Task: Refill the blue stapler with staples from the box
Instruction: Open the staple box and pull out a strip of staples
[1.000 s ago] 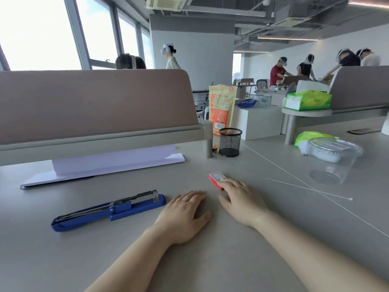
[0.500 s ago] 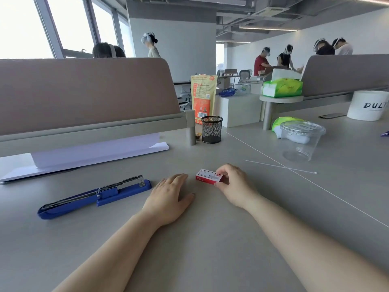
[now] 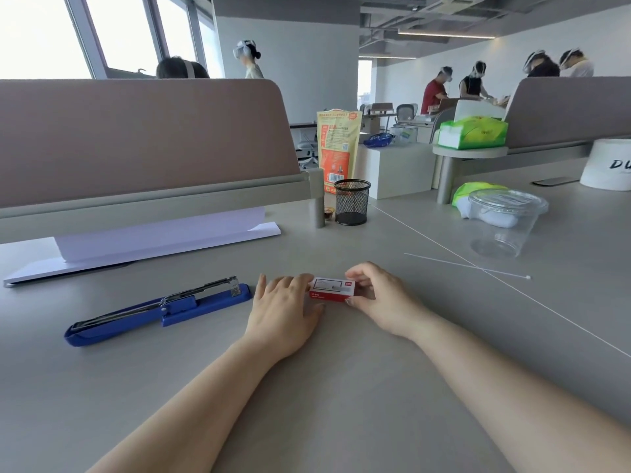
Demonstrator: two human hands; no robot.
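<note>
A small red and white staple box (image 3: 332, 290) is held just above the grey desk (image 3: 341, 387) between both hands. My right hand (image 3: 382, 295) grips its right end with thumb and fingers. My left hand (image 3: 285, 308) touches its left end with the fingertips, palm down. The box looks closed. The long blue stapler (image 3: 160, 310) lies on the desk to the left of my left hand, its metal top arm slightly raised, untouched.
A white folded paper stack (image 3: 143, 247) lies under the partition behind the stapler. A black mesh pen cup (image 3: 352, 202) stands behind the box. A clear lidded plastic cup (image 3: 505, 221) and a thin white stick (image 3: 467, 266) lie to the right.
My right hand picked the box off the desk and turned it sideways. My left hand moved right and now touches the box's left end.
</note>
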